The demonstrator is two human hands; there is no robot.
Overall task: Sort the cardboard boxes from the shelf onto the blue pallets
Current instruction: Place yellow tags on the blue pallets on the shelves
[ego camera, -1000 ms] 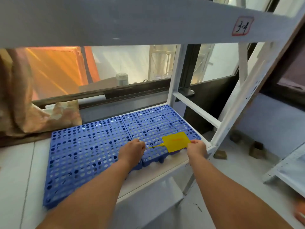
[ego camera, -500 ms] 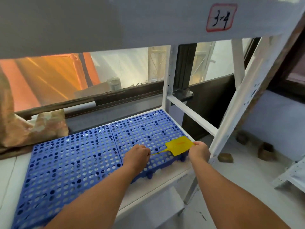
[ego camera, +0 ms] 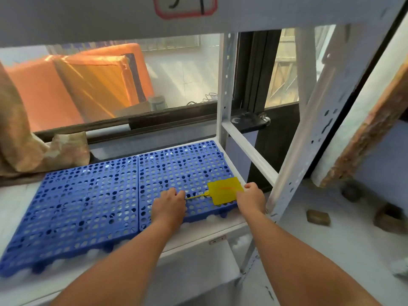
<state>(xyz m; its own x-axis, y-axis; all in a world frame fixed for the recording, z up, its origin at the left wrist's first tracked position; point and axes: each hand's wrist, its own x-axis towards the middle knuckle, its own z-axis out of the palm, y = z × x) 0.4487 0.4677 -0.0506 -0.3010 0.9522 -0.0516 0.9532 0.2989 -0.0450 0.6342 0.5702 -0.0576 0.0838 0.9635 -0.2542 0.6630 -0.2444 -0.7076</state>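
Observation:
Two blue perforated pallets lie side by side on the white shelf, the left pallet (ego camera: 72,206) and the right pallet (ego camera: 183,166). A yellow tag (ego camera: 225,191) with a thin yellow strap lies on the right pallet's front right corner. My left hand (ego camera: 170,206) rests on the right pallet with curled fingers and pinches the strap's end. My right hand (ego camera: 250,199) grips the tag's right edge at the pallet's corner. No cardboard box shows in this view.
A white shelf upright (ego camera: 293,180) and a cross brace (ego camera: 249,151) stand just right of my right hand. The upper shelf beam carries a red-framed label (ego camera: 185,5). Crumpled brown cloth (ego camera: 28,146) sits at the back left. Small blocks (ego camera: 318,217) lie on the floor.
Both hands stay on the yellow tag at the pallet's front right corner. My head has moved closer, so the label has slid towards the top edge of the view.

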